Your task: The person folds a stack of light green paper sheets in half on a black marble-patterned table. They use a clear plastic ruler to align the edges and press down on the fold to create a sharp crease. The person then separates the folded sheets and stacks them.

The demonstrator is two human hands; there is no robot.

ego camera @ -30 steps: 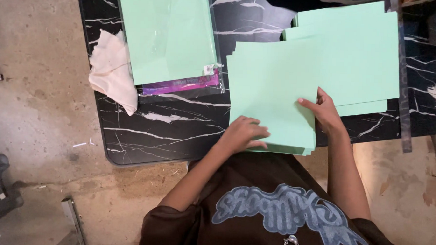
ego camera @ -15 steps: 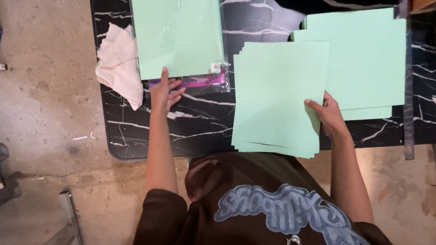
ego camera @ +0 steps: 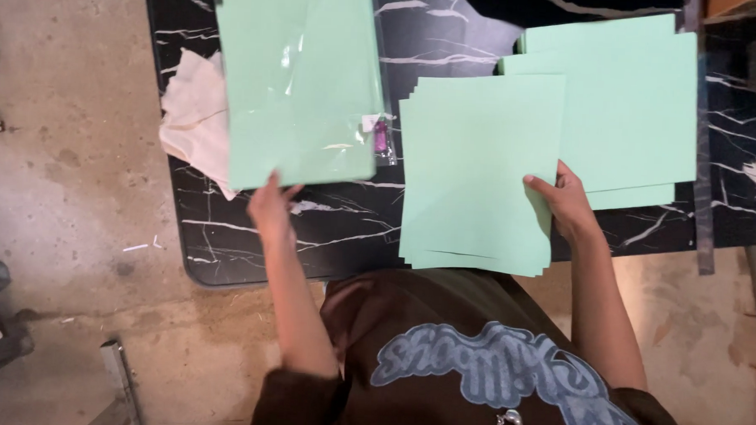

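Green sheet pack (ego camera: pixel 299 84), glossy clear wrap, on black marble table (ego camera: pixel 251 242), near edge gripped by left hand (ego camera: pixel 271 207). Right hand (ego camera: pixel 567 202) pinching loose green stack (ego camera: pixel 478 170) beside it.

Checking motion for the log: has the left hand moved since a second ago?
Yes. The left hand left the middle paper stack and went left along the table to the wrapped pack.

Both hands (ego camera: pixel 271 207) (ego camera: pixel 564 202) outstretched — fingers gripping

Left hand (ego camera: pixel 271 207) now dragging the plastic-wrapped green pack (ego camera: pixel 303 84) nearer the table edge, covering the purple item (ego camera: pixel 381 137).
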